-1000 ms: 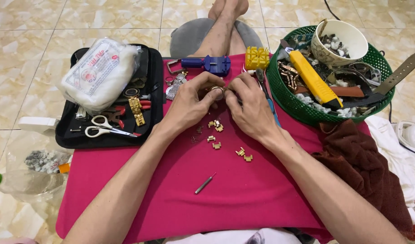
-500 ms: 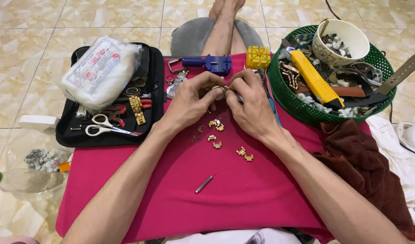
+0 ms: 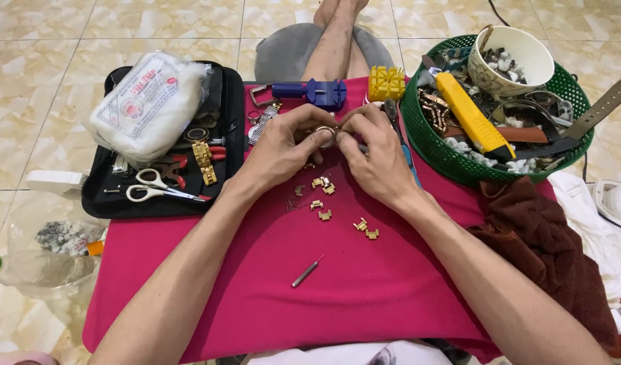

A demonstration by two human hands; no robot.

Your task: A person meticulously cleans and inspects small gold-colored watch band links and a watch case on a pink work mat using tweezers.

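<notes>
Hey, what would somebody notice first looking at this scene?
Both hands, left hand and right hand, meet mid-frame pinching a small round metal piece above the bright pink cloth. Loose gold links lie scattered just below them. At upper right, a green basket overflows with tools.

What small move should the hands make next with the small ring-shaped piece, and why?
Probably keep both hands together and steady. The left hand and right hand pinch the small ring-shaped piece between their fingertips, above the loose gold links on the pink cloth. Separating them now could drop it among them.
</notes>
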